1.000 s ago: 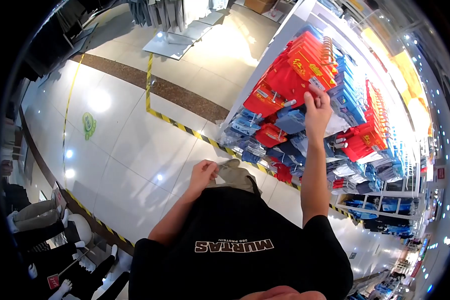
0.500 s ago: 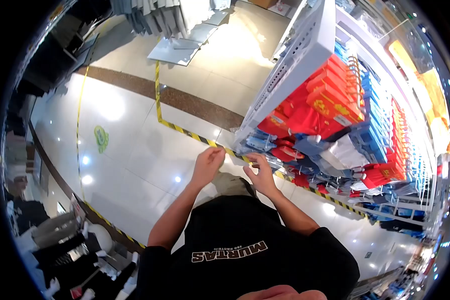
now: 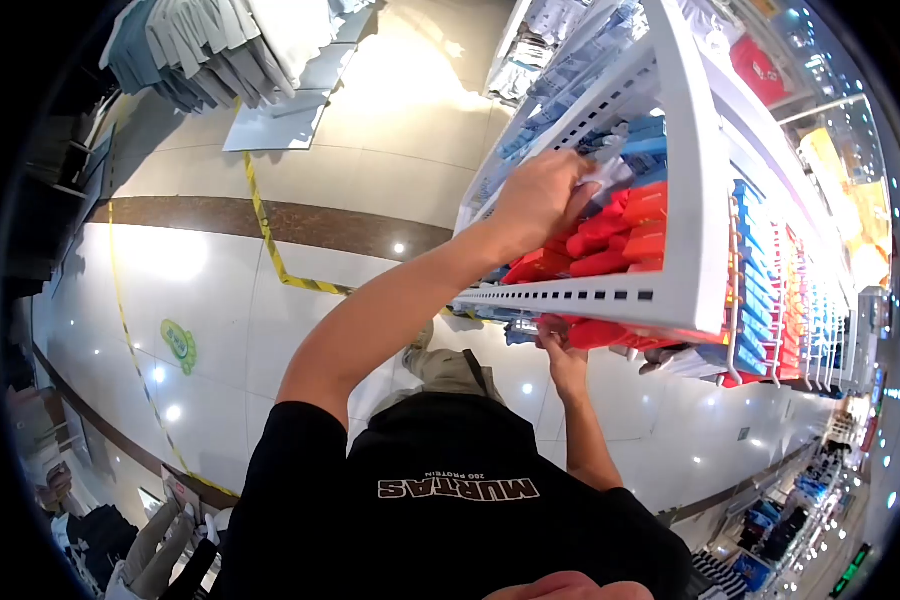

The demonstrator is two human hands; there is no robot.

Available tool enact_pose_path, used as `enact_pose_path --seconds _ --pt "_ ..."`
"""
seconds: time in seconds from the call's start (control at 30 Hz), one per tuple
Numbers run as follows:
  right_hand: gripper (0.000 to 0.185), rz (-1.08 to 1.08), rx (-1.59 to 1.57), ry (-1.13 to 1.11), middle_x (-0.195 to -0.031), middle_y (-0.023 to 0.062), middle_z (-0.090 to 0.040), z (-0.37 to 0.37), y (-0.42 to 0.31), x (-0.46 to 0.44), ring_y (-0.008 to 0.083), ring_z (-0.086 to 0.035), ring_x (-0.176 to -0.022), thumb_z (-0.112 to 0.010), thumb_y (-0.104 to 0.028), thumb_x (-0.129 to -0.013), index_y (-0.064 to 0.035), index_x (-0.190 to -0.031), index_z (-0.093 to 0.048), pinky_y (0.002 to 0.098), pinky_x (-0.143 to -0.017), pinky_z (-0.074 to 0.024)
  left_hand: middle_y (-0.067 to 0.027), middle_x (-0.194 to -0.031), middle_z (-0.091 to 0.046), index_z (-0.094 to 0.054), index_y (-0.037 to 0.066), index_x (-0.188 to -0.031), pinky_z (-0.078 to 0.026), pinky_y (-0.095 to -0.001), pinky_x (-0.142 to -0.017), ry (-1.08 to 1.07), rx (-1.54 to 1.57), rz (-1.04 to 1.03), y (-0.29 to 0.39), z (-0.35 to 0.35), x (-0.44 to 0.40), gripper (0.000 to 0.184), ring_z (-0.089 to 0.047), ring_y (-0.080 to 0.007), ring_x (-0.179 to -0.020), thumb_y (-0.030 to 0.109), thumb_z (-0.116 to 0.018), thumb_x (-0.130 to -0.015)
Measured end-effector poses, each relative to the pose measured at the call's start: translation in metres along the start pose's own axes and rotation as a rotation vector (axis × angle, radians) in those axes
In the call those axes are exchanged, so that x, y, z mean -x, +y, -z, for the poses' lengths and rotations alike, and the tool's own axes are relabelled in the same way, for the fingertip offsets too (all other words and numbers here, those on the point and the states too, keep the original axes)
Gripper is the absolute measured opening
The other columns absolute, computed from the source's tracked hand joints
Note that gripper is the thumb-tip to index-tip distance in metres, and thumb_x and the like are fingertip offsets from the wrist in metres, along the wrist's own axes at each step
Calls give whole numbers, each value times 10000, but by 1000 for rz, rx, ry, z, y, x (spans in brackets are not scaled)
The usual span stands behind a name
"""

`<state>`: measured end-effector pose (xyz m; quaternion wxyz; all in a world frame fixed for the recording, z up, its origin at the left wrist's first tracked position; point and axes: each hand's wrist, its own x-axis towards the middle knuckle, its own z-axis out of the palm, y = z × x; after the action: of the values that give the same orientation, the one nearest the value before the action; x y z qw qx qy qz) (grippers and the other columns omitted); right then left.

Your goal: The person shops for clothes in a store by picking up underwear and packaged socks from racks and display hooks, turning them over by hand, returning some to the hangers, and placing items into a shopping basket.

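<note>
My left hand reaches over a white slotted rail into the display rack. Its fingers are curled beside a whitish item, blurred, and what they hold is hard to make out. Several red packed cloth goods with orange-red cards hang just below that hand. Lower down, on the near side of the rail, my right hand has its fingers closed at the edge of a red cloth item. The rail and goods hide part of the rack's inside.
Blue packs and white wire hooks line the rack's right side. Grey and white shirts hang at upper left. Yellow-black tape marks the tiled floor. A mannequin group is at lower left.
Both hands were in front of my body, away from the rack. Now the left reaches into the rack and the right touches the red cloth item. The rack appears closer.
</note>
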<state>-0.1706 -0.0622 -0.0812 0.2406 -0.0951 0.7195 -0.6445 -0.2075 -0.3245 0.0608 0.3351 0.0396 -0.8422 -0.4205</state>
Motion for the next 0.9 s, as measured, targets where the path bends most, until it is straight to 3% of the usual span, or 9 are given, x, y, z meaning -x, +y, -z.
enact_pose_path --seconds 0.03,0.13,0.23,0.3,0.4,0.5,0.67,0.8,0.9 --pt "170 1 7 10 -849 38 -645 -1 0 2 124 -623 -802 -697 -104 -893 3 -1010 -637 287 -742 -506 -140 -1012 -656 -651 18 -1026 -499 -420 -786 -21 -49 -44 -8 -8 -3 210 -613 -342 -949 172 -655 -883" --pt "206 -80 92 -68 -982 42 -626 2 9 2 127 -603 -854 -639 -84 -935 -11 -1121 -590 288 -806 -516 -135 -931 -643 -634 17 -939 -490 -439 -754 -184 -5 136 -20 -26 -1 145 -611 -344 -910 145 -632 -871" --pt "261 -74 370 -110 -1034 67 -653 7 0 -3 167 -622 -938 -651 -149 -925 9 -1124 -593 309 -862 -496 -133 -885 -608 -593 26 -880 -474 -449 -729 -47 142 -24 -17 -49 0 96 -585 -354 -867 105 -610 -830" --pt "351 -54 424 -119 -1067 83 -675 19 14 -9 171 -610 -1040 -623 -273 -939 -2 -1161 -603 310 -924 -458 -125 -868 -597 -580 42 -854 -467 -443 -725 -2 79 -83 -16 -53 -6 78 -585 -336 -847 87 -603 -795" --pt "364 -15 720 -108 -1056 83 -678 32 28 -11 172 -601 -1059 -604 -321 -947 -29 -1163 -623 312 -937 -442 -92 -867 -579 -573 70 -895 -455 -416 -727 -5 -99 -192 -26 -54 -13 121 -580 -284 -837 92 -583 -777" --pt "318 -5 747 -99 -1026 76 -674 19 27 -6 205 -604 -1014 -615 -281 -943 -31 -1139 -637 327 -917 -450 -66 -869 -563 -565 100 -934 -453 -389 -728 -72 -257 -266 -44 -49 -14 130 -578 -246 -823 121 -561 -806" --pt "213 -61 410 -125 -927 67 -656 -41 3 -1 147 -612 -851 -669 -126 -903 22 -1049 -621 298 -776 -496 -96 -842 -571 -555 67 -946 -460 -435 -716 -187 -31 -232 -50 -49 -9 192 -580 -322 -804 104 -640 -778" --pt "282 -132 378 -285 -876 80 -670 -81 -2 0 177 -647 -807 -704 -212 -888 -12 -1076 -640 334 -748 -530 -94 -937 -588 -591 77 -1053 -471 -401 -791 -176 194 -154 -54 -19 9 273 -586 -304 -905 140 -675 -801" --pt "333 -202 463 -325 -891 100 -682 -122 -9 -6 196 -661 -788 -720 -230 -859 -28 -1110 -635 326 -736 -533 -113 -993 -630 -624 46 -1088 -497 -370 -749 -218 304 5 -75 40 31 281 -626 -277 -870 152 -697 -838"
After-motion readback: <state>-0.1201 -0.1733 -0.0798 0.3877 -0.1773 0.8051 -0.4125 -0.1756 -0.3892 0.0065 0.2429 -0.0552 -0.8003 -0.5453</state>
